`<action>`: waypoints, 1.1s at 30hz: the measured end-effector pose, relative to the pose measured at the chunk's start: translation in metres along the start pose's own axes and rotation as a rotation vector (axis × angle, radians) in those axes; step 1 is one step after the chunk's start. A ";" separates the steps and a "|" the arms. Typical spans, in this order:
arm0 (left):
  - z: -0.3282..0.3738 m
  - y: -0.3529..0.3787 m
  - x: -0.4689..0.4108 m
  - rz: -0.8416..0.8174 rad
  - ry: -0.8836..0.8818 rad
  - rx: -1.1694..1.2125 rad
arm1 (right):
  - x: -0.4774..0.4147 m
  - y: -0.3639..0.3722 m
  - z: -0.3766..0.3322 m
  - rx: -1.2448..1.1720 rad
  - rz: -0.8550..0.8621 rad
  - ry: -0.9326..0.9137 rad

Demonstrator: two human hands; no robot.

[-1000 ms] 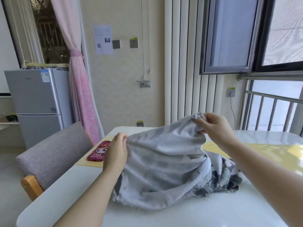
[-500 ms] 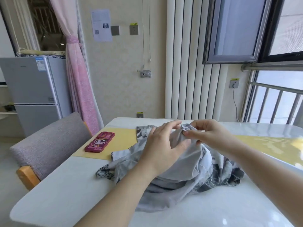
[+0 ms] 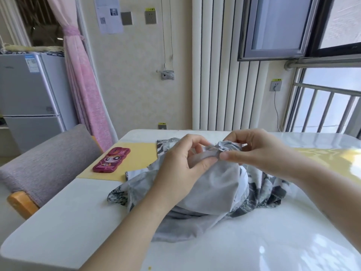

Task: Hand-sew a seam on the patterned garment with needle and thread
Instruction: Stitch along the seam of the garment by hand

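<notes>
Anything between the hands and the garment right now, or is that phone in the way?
Nothing visible. The left hand and right hand both pinch a bunched fold of the garment directly. The phone lies to the left on the yellow mat, apart from the cloth.

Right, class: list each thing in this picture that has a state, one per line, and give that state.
garment: bunched on the table, top edge held up.
left hand: grips the garment.
right hand: pinches the garment's gathered edge.
phone: lying flat on the yellow mat.
curtain: tied back.
window: swung open.
fridge: doors shut.
</notes>
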State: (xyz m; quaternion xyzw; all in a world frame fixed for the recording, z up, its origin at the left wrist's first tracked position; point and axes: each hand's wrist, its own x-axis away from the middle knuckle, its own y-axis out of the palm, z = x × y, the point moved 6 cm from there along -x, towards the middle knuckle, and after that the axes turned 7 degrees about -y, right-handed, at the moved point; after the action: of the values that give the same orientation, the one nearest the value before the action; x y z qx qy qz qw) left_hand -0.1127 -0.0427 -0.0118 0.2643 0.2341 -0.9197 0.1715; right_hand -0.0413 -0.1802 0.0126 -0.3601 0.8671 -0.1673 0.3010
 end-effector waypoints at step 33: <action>0.005 0.013 0.014 -0.055 -0.163 0.126 | 0.028 0.009 0.021 -0.319 -0.006 0.086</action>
State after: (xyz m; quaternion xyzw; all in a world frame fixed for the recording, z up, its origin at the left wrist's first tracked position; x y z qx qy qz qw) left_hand -0.1206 -0.0592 -0.0205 0.1923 0.1685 -0.9554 0.1475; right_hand -0.0480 -0.1956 -0.0190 -0.3984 0.8935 -0.0438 0.2023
